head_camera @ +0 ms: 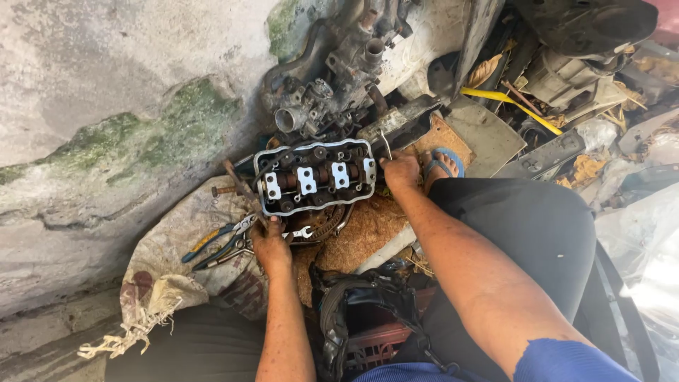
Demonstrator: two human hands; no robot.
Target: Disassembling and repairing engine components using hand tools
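Your right forearm, nearest the lens with a blue sleeve at the elbow, runs up from the lower edge toward a grimy metal cylinder head [315, 177], a long rectangular casting with a pale machined rim, dark oily recesses and four bright silvery caps across its middle. It lies on coarse brown matting over a worn, printed sack [180, 272], against a rough concrete wall [106, 127] blotched with green moss. Behind the head a heap of rusty, greasy engine parts [332, 78] rises, and to the right lie scrap panels with a yellow strip [506, 102] among them. A black strap bag [364, 311] sits between your arms. Your right hand [401, 170] is closed in a fist around a thin metal tool [385, 145], pressed to the head's right end, beside your foot in a blue sandal [444, 164]. Your left hand [270, 244] curls narrowly at the head's lower left corner, fingers closed on a small open-ended spanner [300, 232]. Just left of it, blue-handled pliers [216, 240] lie on the sack.
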